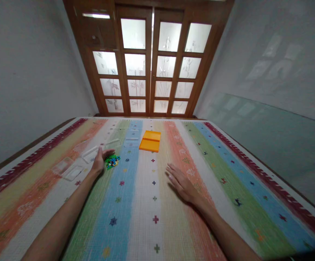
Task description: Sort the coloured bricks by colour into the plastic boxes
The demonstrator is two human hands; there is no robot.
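My left hand (100, 160) rests on its edge at the left, thumb up and fingers stretched out. It borders a small heap of green, blue, yellow, white and black pieces (112, 162), too small to name. On the right, my right hand (180, 182) lies palm down on the striped cloth, fingers extended and holding nothing. Beyond and between the hands is an open orange plastic case (150, 141), its two halves laid flat.
Several clear plastic boxes stand at the left, among them an open one (73, 172) near my left forearm and another (131, 142) beside the orange case. A striped cloth (143, 210) covers the table. Wooden doors with glass panes (149, 61) rise behind it, with walls either side.
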